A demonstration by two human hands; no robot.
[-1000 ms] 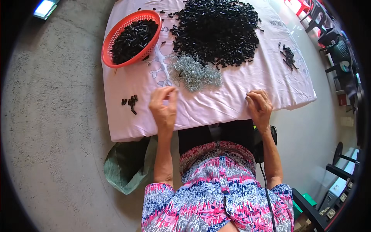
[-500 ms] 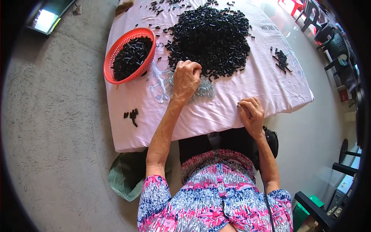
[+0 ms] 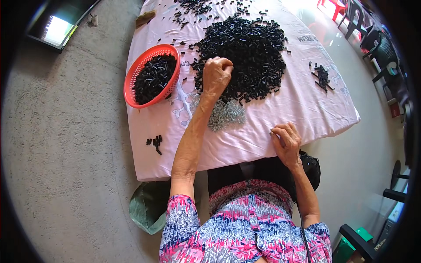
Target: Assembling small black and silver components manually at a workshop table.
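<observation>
A big heap of small black tube-like pieces (image 3: 258, 57) covers the middle of the table. My left hand (image 3: 216, 75) is over its near left edge, thumb and fingers pinched together; whatever is between them cannot be made out. Just on the near side of the heap lies a mound of thin, silvery, wire-like bits (image 3: 228, 117), partly behind my left forearm. By the table's near edge, my right hand (image 3: 287, 143) rests with fingers curled and thumb against the index finger. A tiny dark spot shows at its fingertips, too small to name.
A red plastic basket (image 3: 128, 90) filled with black pieces stands on the left. Small black clusters lie at the near left (image 3: 155, 143) and far right (image 3: 322, 79) of the pink-covered table (image 3: 307, 109). Below the near left edge is a green sack (image 3: 147, 210).
My left hand has moved away from me, from the silvery mound onto the black heap. The right hand keeps its place and pinch. The whole view has shifted slightly.
</observation>
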